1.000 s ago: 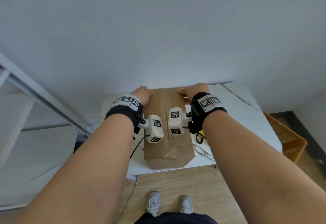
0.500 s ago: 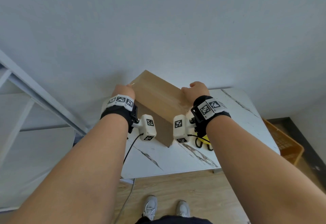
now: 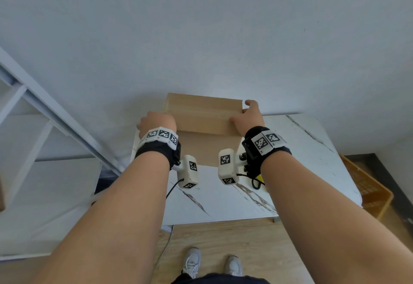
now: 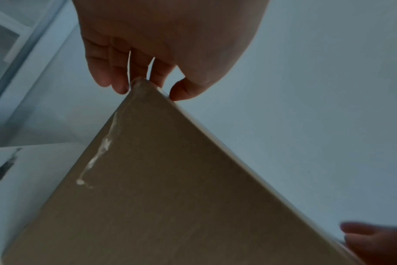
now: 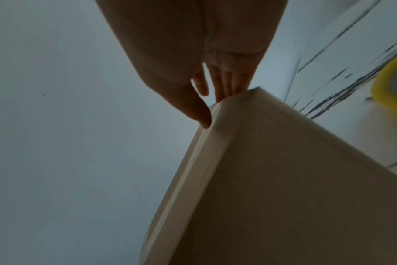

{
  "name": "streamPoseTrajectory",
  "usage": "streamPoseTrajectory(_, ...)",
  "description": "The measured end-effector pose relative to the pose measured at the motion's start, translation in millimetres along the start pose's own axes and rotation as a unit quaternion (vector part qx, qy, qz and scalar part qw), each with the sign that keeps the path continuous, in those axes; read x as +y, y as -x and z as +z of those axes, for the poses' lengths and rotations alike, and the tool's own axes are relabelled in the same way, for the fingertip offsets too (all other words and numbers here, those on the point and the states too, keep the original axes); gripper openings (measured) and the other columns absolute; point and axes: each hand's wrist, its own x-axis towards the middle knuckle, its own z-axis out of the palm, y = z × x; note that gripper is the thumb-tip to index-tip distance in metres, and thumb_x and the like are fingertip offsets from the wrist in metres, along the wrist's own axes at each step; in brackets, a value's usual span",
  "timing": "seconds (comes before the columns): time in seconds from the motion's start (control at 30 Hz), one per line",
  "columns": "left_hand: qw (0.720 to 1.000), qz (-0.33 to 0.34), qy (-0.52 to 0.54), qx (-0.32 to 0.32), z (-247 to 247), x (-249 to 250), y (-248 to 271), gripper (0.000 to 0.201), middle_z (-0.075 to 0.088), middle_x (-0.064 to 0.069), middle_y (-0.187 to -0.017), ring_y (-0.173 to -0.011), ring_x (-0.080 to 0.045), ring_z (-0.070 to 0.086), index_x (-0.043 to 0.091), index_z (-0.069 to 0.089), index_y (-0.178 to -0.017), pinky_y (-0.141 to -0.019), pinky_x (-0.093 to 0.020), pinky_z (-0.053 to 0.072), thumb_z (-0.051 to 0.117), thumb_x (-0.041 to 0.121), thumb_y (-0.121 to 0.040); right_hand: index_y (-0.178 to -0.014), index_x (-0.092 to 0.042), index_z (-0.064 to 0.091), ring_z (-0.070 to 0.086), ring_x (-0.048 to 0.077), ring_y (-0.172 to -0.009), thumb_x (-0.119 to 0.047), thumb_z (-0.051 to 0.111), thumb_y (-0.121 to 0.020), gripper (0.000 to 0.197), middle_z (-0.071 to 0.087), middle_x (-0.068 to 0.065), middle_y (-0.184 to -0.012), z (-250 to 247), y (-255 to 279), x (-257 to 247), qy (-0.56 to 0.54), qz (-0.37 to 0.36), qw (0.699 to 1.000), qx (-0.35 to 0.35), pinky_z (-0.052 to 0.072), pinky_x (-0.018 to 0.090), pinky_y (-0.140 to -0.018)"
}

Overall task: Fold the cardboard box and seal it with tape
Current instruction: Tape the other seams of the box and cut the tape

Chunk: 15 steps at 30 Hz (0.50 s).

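Both hands are on the cardboard box [image 3: 202, 116], which is up on the far part of the white marble-patterned table [image 3: 301, 163], close against the wall [image 3: 201, 37]. The box is closed as far as the pictures show, so nothing inside it can be seen; a flat brown face is turned toward the camera, with a lighter face above it.

The left hand [image 3: 156, 121] takes the box's upper left corner: in the left wrist view its fingers [image 4: 116, 71] curl down over the corner on one side and the thumb sits at the edge on the other, pinching the cardboard between them. A pale streak runs down the face just below that grip.

The right hand [image 3: 247, 118] holds the upper right corner. In the right wrist view the thumb presses on the top edge and the fingers [image 5: 224, 84] lie down the far side, so the corner is clasped between them.

Just right of the right-hand grip, on the tabletop, lies a yellow roll of tape [image 5: 390, 87], apart from the box. A dark cable [image 3: 254, 183] loops on the table under the right wrist.

Beyond the table's right edge an orange crate [image 3: 366, 192] sits on the floor. Left of the left hand runs a white metal frame [image 3: 55, 118]. Below, wooden flooring [image 3: 223, 239] and a pair of pale sneakers [image 3: 192, 261].
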Motion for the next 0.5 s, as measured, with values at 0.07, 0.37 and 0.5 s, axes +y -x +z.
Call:
streamPoseTrajectory(0.07, 1.0, 0.019, -0.009, 0.021, 1, 0, 7, 0.041, 0.045, -0.016, -0.135, -0.125, -0.033, 0.04, 0.005, 0.045, -0.128, -0.1, -0.043, 0.037, 0.042, 0.028, -0.095, -0.144, -0.017, 0.032, 0.052, 0.016, -0.099, -0.003, 0.052, -0.086, 0.063, 0.053, 0.002, -0.134, 0, -2, 2, -0.001, -0.02, 0.999, -0.031, 0.046, 0.026, -0.08)
streamPoseTrajectory(0.37, 0.925, 0.371, -0.077, 0.019, 25, 21, 41, 0.046, 0.041, -0.003, -0.143, -0.131, -0.025, 0.04, 0.019, 0.048, -0.133, -0.106, -0.043, 0.037, 0.05, 0.032, -0.089, -0.138, -0.016, 0.046, 0.053, 0.02, -0.122, -0.014, 0.051, -0.092, 0.046, 0.051, 0.002, -0.14, -23, -9, 18, 0.019, -0.046, 0.999, 0.004, 0.04, 0.028, -0.095)
streamPoseTrajectory(0.5, 0.882, 0.442, -0.139, -0.088, 50, 34, 63, 0.068, 0.019, 0.002, -0.158, -0.147, -0.022, 0.013, 0.029, 0.033, -0.144, -0.119, -0.047, 0.013, 0.057, 0.049, -0.084, -0.127, -0.015, 0.056, 0.058, 0.023, -0.114, -0.003, 0.041, -0.091, 0.041, 0.061, 0.004, -0.127, -45, -9, 46, 0.037, -0.003, 0.998, 0.05, 0.042, 0.025, -0.084)
